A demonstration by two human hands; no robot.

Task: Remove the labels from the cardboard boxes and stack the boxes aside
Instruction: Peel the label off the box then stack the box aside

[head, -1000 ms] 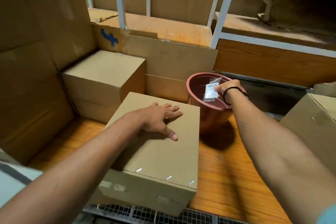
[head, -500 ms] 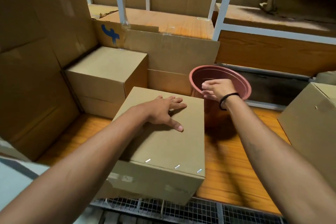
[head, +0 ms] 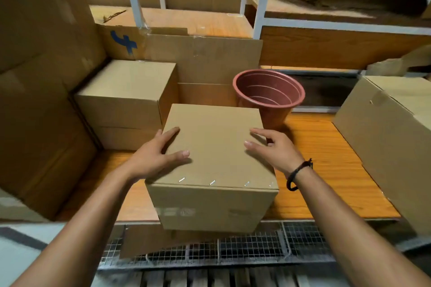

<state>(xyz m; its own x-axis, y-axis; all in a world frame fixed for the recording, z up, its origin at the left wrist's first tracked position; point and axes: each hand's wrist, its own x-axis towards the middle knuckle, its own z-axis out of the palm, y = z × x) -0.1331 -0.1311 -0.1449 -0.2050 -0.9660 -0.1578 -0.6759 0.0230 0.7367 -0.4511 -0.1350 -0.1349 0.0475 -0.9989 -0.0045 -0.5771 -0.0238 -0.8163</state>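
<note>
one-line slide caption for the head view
Left hand and right hand rest on a stapled cardboard box beside a reddish plastic pot.

Premises are presenting as a storeroom: cardboard boxes (head: 126, 91) are crowding a wooden shelf (head: 326, 147) framed by white metal uprights (head: 261, 0).

Both forearms showing bare, no sleeves reaching into view. Right hand (head: 277, 149) wearing a thin black cord bracelet (head: 297, 175) at the wrist; left hand (head: 151, 156) wearing nothing.

The cardboard box (head: 213, 147) is plain tan with silver staples (head: 212, 182) along its near top edge. The pot (head: 270, 94) is reddish-brown; the cardboard sheet (head: 186, 53) bears a blue mark (head: 124, 42). The shelf surface (head: 326, 158) is orange wood-grain, and the wristband (head: 297, 173) is black.
</note>
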